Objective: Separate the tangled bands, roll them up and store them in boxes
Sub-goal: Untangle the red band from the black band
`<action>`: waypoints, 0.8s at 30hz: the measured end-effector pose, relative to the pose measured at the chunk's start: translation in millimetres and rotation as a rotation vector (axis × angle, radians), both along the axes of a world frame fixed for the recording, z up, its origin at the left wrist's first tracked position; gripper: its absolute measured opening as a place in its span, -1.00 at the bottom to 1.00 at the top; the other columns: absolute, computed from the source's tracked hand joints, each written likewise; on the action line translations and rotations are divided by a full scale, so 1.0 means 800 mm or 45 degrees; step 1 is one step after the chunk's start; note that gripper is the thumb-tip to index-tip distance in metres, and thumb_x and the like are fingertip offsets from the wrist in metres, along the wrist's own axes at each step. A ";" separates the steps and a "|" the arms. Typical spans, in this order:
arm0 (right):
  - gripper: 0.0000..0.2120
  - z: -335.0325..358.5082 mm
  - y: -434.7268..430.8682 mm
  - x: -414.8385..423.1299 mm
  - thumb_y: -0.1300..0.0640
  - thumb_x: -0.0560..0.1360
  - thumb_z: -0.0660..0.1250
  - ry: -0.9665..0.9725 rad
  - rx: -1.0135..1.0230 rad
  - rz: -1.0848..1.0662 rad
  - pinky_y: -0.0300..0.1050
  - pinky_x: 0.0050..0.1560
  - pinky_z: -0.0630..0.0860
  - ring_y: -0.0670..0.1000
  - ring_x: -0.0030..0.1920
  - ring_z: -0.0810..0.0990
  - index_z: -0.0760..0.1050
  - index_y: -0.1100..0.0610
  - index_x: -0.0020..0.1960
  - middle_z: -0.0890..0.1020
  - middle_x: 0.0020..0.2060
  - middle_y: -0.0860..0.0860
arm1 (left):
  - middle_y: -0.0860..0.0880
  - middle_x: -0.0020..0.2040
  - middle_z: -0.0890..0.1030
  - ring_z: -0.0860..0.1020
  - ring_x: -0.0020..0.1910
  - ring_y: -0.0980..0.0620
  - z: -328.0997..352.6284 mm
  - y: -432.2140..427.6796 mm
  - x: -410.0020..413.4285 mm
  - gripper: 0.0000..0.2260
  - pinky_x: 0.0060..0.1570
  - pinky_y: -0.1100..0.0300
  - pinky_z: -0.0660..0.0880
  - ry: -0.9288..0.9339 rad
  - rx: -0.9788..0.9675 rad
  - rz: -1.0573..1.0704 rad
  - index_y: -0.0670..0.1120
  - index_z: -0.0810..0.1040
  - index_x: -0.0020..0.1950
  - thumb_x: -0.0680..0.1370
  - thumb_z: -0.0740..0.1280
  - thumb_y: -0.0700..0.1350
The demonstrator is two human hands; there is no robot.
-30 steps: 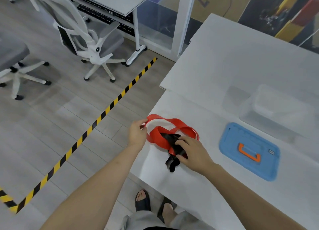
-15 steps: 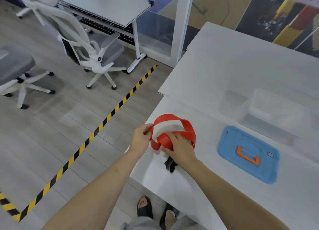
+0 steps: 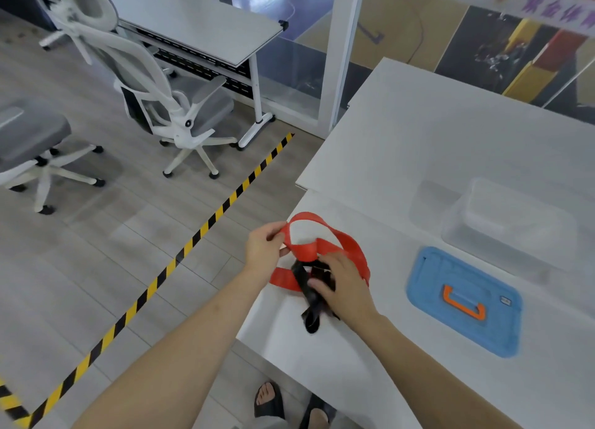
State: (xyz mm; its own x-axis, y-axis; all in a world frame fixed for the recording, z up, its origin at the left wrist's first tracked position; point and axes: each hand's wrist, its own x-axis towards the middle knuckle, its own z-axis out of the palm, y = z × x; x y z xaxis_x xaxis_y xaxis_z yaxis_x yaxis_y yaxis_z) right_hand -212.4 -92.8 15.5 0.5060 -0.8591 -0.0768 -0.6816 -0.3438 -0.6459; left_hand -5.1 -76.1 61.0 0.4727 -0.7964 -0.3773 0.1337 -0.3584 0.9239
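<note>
Near the left edge of the tabletop, the grip of the left hand pinches the red band; the right hand apparently pinches the black band. Separating underway; next, draw black free.

Your left hand and right hand are bare. So are your left forearm and right forearm, right down to the near edge of the view. You wear black open-toed slippers. The left slipper shows your toes beyond a broad strap, and the right slipper is only partly in view. A strip of grey clothing shows at the near edge.
</note>
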 end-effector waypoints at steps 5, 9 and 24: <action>-0.52 0.006 -0.052 -0.017 0.00 0.54 0.45 0.057 -0.012 -0.379 0.09 0.26 0.53 0.15 0.31 0.51 0.41 0.08 0.38 0.51 0.30 0.05 | -0.24 0.10 0.72 0.72 0.06 -0.21 0.001 -0.005 -0.016 -0.71 -0.01 0.09 0.71 0.077 0.018 -0.143 -0.16 0.65 0.29 0.70 0.21 -0.34; -0.25 -0.020 -0.076 -0.039 -0.12 0.47 0.46 0.137 0.331 -0.337 0.20 0.32 0.55 0.13 0.38 0.54 0.21 -0.06 0.56 0.48 0.44 0.01 | -0.21 0.08 0.73 0.72 0.05 -0.23 -0.009 -0.005 -0.019 -0.71 0.00 0.10 0.70 0.082 0.057 -0.179 -0.10 0.69 0.21 0.68 0.23 -0.35; -0.66 -0.048 -0.102 -0.064 0.06 0.62 0.36 0.188 0.449 -0.408 -0.06 0.11 0.48 0.17 0.17 0.65 0.58 0.16 0.34 0.69 0.15 0.11 | -0.03 0.51 0.48 0.40 0.51 -0.06 -0.077 -0.001 -0.021 -0.66 0.52 0.03 0.32 -0.861 0.295 -0.577 0.01 0.52 0.47 0.68 0.31 -0.07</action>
